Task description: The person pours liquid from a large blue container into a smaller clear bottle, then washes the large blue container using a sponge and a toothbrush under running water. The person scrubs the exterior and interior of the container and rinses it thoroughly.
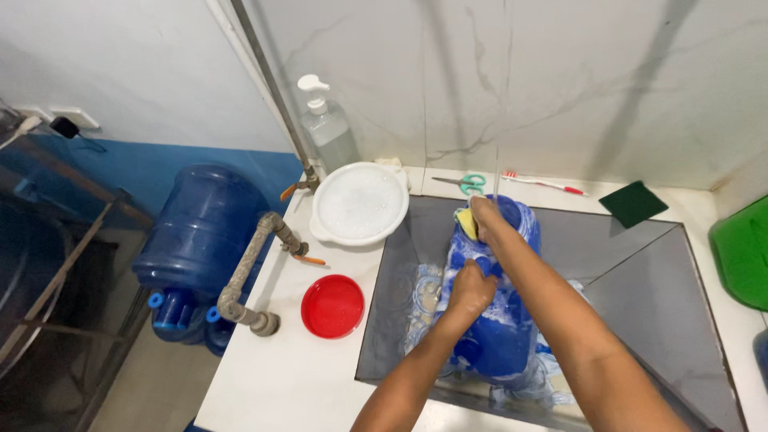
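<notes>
A blue plastic jug (496,336), covered in soap foam, stands in the grey sink (640,280). My left hand (470,290) grips the jug's side near its handle. At the jug's top rim my right hand (483,214) presses a yellow sponge (466,223). A thin stream of water (502,120) falls onto the jug's top. Several clear lids or cups lie in foam around the jug's base.
A white basin (359,203) of soapy water and a red lid (333,306) sit on the white counter left of the sink. Behind are a pump bottle (328,128), scissors (468,184), a toothbrush (544,184) and a green scouring pad (634,203). A large blue water bottle (200,232) stands at left.
</notes>
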